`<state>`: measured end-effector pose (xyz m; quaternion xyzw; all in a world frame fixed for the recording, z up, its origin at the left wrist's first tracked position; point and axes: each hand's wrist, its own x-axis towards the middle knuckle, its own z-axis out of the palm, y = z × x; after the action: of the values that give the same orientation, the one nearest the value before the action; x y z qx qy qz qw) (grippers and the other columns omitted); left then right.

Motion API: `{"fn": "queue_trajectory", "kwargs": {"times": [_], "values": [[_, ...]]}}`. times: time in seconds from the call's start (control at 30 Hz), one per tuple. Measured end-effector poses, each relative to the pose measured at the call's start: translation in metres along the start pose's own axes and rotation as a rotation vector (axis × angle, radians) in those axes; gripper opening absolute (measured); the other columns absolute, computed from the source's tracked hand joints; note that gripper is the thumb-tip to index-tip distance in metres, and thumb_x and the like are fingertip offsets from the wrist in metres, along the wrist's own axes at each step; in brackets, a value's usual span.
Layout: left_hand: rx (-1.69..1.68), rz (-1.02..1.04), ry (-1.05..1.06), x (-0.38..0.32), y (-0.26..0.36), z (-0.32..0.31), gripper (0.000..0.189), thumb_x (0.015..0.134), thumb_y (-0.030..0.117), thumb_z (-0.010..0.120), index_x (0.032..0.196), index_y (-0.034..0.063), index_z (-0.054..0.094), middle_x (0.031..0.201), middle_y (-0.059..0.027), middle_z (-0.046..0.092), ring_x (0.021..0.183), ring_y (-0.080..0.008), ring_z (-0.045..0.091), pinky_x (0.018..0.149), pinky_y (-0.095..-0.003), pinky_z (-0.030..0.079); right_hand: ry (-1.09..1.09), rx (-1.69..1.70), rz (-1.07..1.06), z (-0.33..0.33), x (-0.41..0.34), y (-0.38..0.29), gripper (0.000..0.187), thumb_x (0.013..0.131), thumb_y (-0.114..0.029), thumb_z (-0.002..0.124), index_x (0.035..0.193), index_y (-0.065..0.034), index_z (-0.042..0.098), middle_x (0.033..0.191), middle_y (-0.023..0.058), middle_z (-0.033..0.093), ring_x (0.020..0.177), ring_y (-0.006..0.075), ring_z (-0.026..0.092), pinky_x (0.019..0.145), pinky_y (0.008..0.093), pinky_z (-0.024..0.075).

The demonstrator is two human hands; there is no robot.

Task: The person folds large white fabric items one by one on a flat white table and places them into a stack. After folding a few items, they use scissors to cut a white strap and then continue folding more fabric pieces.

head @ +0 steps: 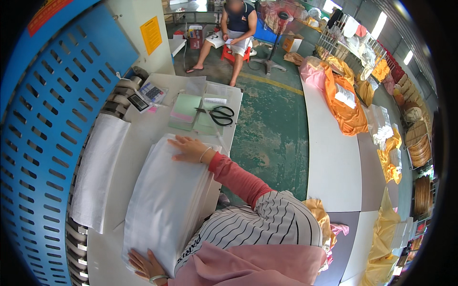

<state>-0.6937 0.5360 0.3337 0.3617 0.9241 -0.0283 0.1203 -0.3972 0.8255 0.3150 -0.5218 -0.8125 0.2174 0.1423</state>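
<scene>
A thick stack of white fabric or sheet material lies on the light table in front of me. My right hand rests flat on its far end, fingers spread. On the near end my left hand lies spread at the corner. Neither hand grips anything. To the left, a separate white sheet lies partly over the rollers of a blue machine. Beyond my right hand, black-handled scissors lie on green and pink paper slips.
A blue slotted machine guard rises at the left. A calculator and a small dark-screened device lie at the table's far left. A person sits beyond, beside a standing fan. Orange fabric lies on the right-hand table.
</scene>
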Motion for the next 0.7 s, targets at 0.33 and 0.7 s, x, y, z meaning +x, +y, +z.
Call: {"fn": "queue_trajectory", "kwargs": {"times": [0.33,0.7], "values": [[-0.006,-0.014,0.012,0.005,-0.005,0.007,0.067,0.083,0.057,0.036,0.139,0.0242,0.017,0.145,0.0017,0.014,0.134,-0.0201,0.01,0.103,-0.0506,0.004,0.042,0.045,-0.025,0.012,0.005,0.008,0.067,0.078,-0.048,0.051,0.134,-0.0205,0.028,0.136,0.0152,0.029,0.121,0.0357,0.033,0.092,0.0512,0.0311],[0.058,-0.017,0.033,0.009,-0.005,0.012,0.067,0.083,0.058,0.035,0.139,0.0251,0.017,0.145,0.0028,0.013,0.134,-0.0202,0.009,0.103,-0.0524,0.006,-0.006,0.014,-0.009,-0.001,0.0,0.0,0.066,0.079,-0.046,0.051,0.135,-0.0182,0.027,0.135,0.0177,0.029,0.122,0.0357,0.032,0.095,0.0464,0.0315]]}}
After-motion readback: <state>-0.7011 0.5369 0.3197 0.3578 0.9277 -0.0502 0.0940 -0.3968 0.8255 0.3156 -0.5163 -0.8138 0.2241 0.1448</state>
